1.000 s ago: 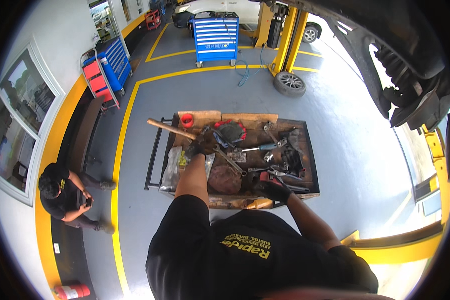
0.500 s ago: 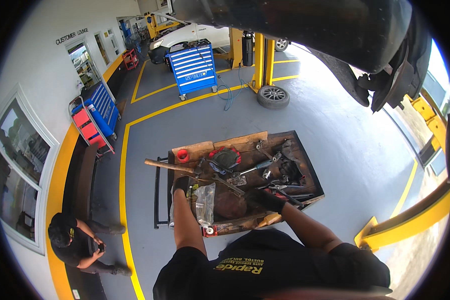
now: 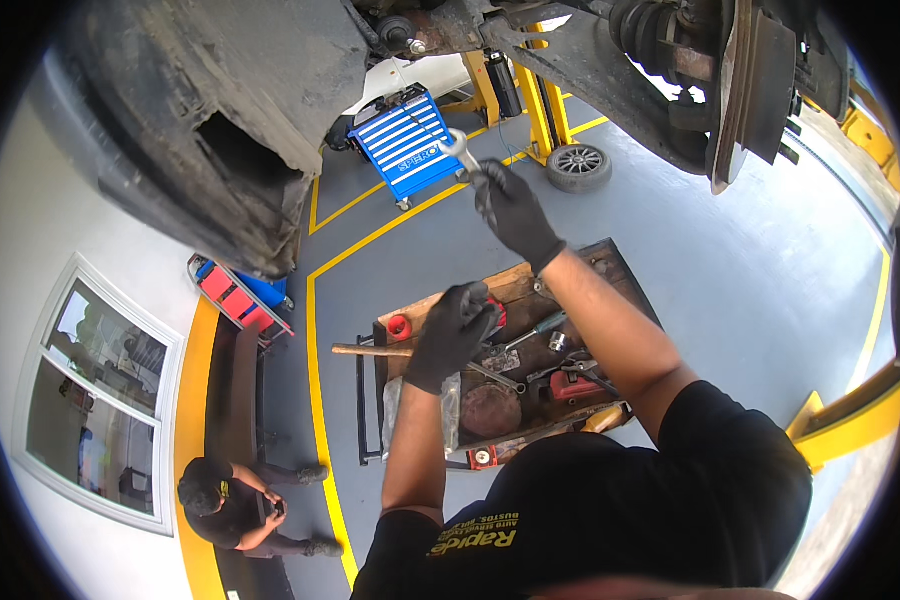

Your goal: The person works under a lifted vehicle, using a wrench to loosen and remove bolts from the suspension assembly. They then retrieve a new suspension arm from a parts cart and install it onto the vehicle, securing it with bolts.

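Observation:
My right hand (image 3: 515, 215), in a black glove, is raised beyond the tool tray and closed around a wrench (image 3: 458, 148), whose metal head points up and to the left. Over the left part of the wooden tool tray (image 3: 510, 283) is my left hand (image 3: 450, 340), also gloved, with its fingers curled in; what they hold, if anything, is hidden. Below and beside it lie a hammer (image 3: 370, 350) with a wooden handle, a second wrench (image 3: 496, 377), a clear plastic bag (image 3: 448, 420) and a brown round piece (image 3: 491, 410).
Above hang a raised car's underbody (image 3: 220, 80) and a brake disc (image 3: 738, 100). Yellow lift posts (image 3: 545, 105), a wheel (image 3: 579, 167) and a blue tool cabinet (image 3: 405, 145) stand farther off. At the left, a person (image 3: 220, 500) sits on a bench by the wall.
Both hands have risen from the tray and moved forward. My right hand now holds a wrench up. The view has shifted, bringing more of the car's underbody in.

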`<action>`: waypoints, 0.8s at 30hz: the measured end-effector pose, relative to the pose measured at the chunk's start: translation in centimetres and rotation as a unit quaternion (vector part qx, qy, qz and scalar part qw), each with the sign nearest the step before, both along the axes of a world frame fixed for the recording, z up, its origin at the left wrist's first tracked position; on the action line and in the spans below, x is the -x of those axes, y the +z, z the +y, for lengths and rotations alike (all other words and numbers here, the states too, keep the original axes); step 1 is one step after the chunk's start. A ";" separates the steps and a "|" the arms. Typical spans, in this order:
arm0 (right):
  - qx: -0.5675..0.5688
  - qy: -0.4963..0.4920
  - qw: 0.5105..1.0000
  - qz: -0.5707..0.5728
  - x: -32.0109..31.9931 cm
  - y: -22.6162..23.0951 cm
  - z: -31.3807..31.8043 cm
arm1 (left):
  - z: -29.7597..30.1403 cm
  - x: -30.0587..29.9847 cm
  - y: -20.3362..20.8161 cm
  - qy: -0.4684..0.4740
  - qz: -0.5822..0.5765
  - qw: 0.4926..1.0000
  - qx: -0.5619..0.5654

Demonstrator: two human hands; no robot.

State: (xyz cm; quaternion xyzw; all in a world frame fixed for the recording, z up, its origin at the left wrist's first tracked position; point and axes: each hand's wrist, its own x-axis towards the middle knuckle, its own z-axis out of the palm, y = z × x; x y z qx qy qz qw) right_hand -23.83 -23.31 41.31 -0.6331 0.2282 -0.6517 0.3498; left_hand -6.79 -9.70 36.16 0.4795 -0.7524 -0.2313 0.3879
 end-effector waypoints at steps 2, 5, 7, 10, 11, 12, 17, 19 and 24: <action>0.085 -0.193 0.972 0.098 2.3 5.4 -2.4 | -1.2 0.0 5.3 0.024 -0.046 0.994 0.095; 0.146 -0.320 0.923 0.159 3.7 10.1 -4.1 | -3.2 0.2 12.2 0.016 -0.063 0.974 0.217; 0.159 -0.352 0.905 0.180 4.2 11.5 -4.5 | -4.7 0.5 15.8 0.025 -0.071 0.953 0.293; 0.190 -0.375 0.891 0.175 4.6 12.0 -5.2 | -7.0 0.8 19.5 0.030 -0.059 0.953 0.294; 0.202 -0.375 0.885 0.190 4.7 12.1 -5.5 | -7.9 1.1 20.2 0.044 -0.081 0.942 0.323; 0.227 -0.381 0.876 0.191 4.8 12.1 -5.8 | -8.8 1.3 21.0 0.057 -0.104 0.929 0.352; 0.278 -0.391 0.854 0.203 5.6 12.3 -6.6 | -12.8 2.6 22.4 0.041 -0.107 0.911 0.396; 0.236 -0.353 0.882 0.204 5.9 12.4 -6.3 | -14.4 2.8 23.1 0.025 -0.126 0.886 0.446; 0.199 -0.341 0.894 0.212 6.1 12.4 -5.6 | -16.9 2.8 23.4 0.023 -0.149 0.877 0.457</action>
